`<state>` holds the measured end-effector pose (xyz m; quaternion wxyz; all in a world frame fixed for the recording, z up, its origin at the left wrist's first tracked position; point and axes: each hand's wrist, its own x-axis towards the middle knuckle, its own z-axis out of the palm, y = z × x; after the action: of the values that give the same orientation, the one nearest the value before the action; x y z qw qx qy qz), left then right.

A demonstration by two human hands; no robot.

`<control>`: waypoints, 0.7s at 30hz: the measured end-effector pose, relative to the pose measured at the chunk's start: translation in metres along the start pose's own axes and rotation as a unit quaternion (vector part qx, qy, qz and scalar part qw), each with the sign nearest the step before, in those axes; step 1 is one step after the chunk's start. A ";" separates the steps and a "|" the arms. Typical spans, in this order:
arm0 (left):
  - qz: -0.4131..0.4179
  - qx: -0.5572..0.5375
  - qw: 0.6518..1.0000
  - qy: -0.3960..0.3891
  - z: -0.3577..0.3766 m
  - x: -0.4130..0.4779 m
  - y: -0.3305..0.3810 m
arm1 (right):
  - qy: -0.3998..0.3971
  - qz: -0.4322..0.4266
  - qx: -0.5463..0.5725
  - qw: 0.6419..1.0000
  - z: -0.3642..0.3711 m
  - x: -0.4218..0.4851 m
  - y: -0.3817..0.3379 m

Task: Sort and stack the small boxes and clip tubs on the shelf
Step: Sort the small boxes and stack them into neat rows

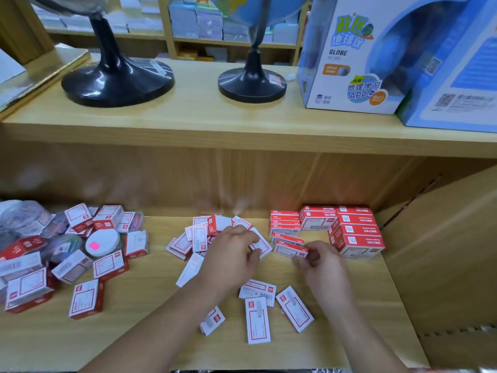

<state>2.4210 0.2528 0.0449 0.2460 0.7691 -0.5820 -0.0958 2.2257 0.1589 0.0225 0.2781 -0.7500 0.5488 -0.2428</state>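
Many small red-and-white boxes lie on the lower wooden shelf (150, 327). My left hand (232, 254) rests on a loose pile in the middle and grips a white box (262, 244) there. My right hand (321, 262) pinches a flat red box (289, 250) by its right end, beside a neat stack of flat red boxes (284, 223). Bigger red boxes (355, 230) are stacked at the right rear. Three boxes (257, 319) lie loose between my forearms. At the left sits a jumbled heap of boxes (80, 267) with round clip tubs (102, 242).
The upper shelf (188, 117) carries two black globe stands (118, 79) and a globe carton (357, 57). A wooden side panel (441, 265) closes the lower shelf on the right. Clear bags of clips (24, 216) lie at the far left.
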 end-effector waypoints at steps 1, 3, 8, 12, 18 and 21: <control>0.008 0.019 1.000 -0.003 0.001 0.004 0.000 | 0.010 -0.002 -0.006 1.000 0.001 0.001 0.000; 0.021 0.055 0.998 -0.009 0.004 0.012 0.002 | 0.011 -0.002 -0.033 0.999 0.005 0.002 -0.001; 0.028 0.099 0.994 -0.025 0.015 0.028 0.009 | -0.001 0.026 -0.075 0.997 0.008 0.012 -0.011; 0.033 0.115 0.992 -0.032 0.022 0.030 0.007 | -0.029 0.021 -0.100 0.994 0.004 0.018 -0.014; 0.041 0.138 0.989 -0.018 0.028 0.037 0.014 | -0.033 -0.010 -0.148 0.988 0.007 0.022 -0.013; 0.050 0.164 0.985 -0.011 0.029 0.038 0.016 | -0.030 -0.026 -0.161 0.986 0.007 0.023 -0.008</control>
<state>2.4068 0.2060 0.0329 0.1149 0.7678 -0.6302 0.0047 2.2426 0.1403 0.0240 0.1640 -0.8060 0.5523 -0.1355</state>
